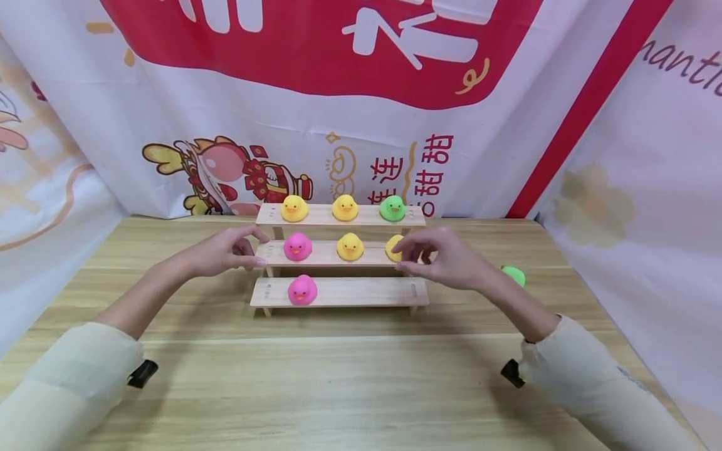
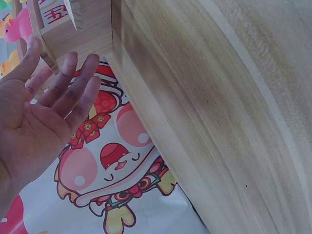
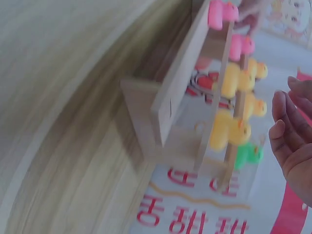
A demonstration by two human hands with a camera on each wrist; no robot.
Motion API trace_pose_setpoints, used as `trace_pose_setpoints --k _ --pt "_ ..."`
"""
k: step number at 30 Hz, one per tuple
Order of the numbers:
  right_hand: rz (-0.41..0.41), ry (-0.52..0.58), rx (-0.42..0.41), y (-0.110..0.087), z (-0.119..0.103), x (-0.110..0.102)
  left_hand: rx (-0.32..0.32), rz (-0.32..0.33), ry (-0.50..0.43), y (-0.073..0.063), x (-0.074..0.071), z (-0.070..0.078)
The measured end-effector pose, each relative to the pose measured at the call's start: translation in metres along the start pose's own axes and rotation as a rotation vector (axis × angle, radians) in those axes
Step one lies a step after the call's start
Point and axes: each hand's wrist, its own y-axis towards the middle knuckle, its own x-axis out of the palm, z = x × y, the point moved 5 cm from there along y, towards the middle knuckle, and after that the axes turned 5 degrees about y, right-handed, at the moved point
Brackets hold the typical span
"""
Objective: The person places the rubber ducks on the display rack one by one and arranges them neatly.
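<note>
A three-step wooden rack holds small rubber ducks. My left hand is at the left end of the middle step, its fingers relaxed; in the left wrist view the thumb overlaps the step's edge. Beside the right end of that step, my right hand partly hides a yellow duck. The right wrist view shows that hand apart from the ducks, fingers loosely bent, with nothing in them. A pink duck and another yellow duck share the middle step.
Two yellow ducks, one at the left, and a green duck sit on the top step. One pink duck is on the bottom step. Another green duck lies behind my right forearm. A printed cloth hangs behind the table.
</note>
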Motion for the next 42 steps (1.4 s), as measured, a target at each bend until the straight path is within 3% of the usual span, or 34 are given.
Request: trace_pose_setpoints --k 12,22,37,42 --pt "0.097 -0.066 0.08 -0.033 0.053 -0.048 0.001 -0.003 -0.005 0.0 0.001 0.001" --pt "0.091 -0.164 0.221 -0.06 0.095 -0.066 0.015 0.004 -0.006 -0.001 0.0 0.002" --pt "0.18 -0.253 0.236 -0.096 0.14 -0.095 0.001 -0.006 -0.013 -0.001 0.0 0.001" --pt "0.173 -0.271 0.28 -0.106 0.149 -0.1 0.009 0.001 -0.022 -0.001 0.001 0.001"
